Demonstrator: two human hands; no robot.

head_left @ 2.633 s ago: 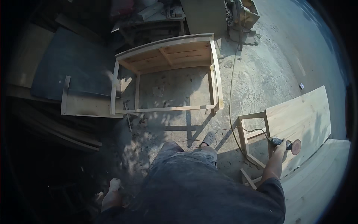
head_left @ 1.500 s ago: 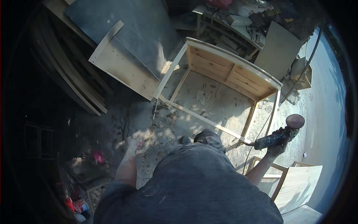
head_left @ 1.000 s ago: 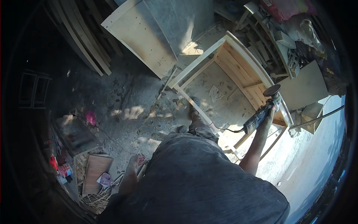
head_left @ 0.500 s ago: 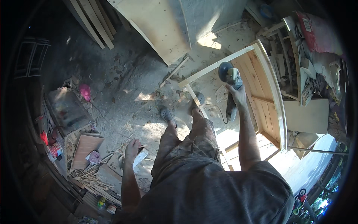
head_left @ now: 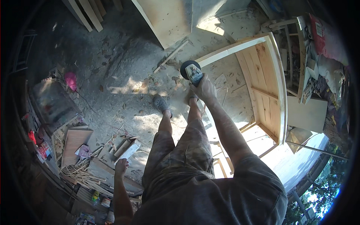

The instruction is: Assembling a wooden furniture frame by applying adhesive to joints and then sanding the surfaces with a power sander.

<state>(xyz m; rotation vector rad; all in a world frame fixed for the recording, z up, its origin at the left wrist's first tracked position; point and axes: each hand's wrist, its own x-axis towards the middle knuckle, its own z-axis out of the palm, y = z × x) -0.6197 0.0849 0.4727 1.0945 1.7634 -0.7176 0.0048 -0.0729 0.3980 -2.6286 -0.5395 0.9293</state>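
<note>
An angle grinder [head_left: 194,74] with a dark round disc is gripped in my right hand [head_left: 205,90], my fingers wrapped round its body. Its disc is close to the left end of the top rail of a pale wooden frame [head_left: 234,48]; whether they touch I cannot tell. The frame has a planked panel [head_left: 258,77] on its right side. Low at my left side hangs my left hand [head_left: 121,167], fingers curled, with nothing visible in it. Beyond that hand, a piece with a white face [head_left: 132,149] lies among wood scraps.
My feet in grey clogs [head_left: 161,103] stand on a dusty, leaf-strewn floor. A loose stick [head_left: 170,57] lies ahead, near a large board [head_left: 167,22]. Thin wood strips [head_left: 84,176] and a brown board [head_left: 76,147] are piled at left. Stacked timber and sacks [head_left: 328,41] stand at right.
My right hand has brought the grinder leftward, from inside the frame to its left corner. My left hand has dropped lower and further left. The whole view has shifted slightly.
</note>
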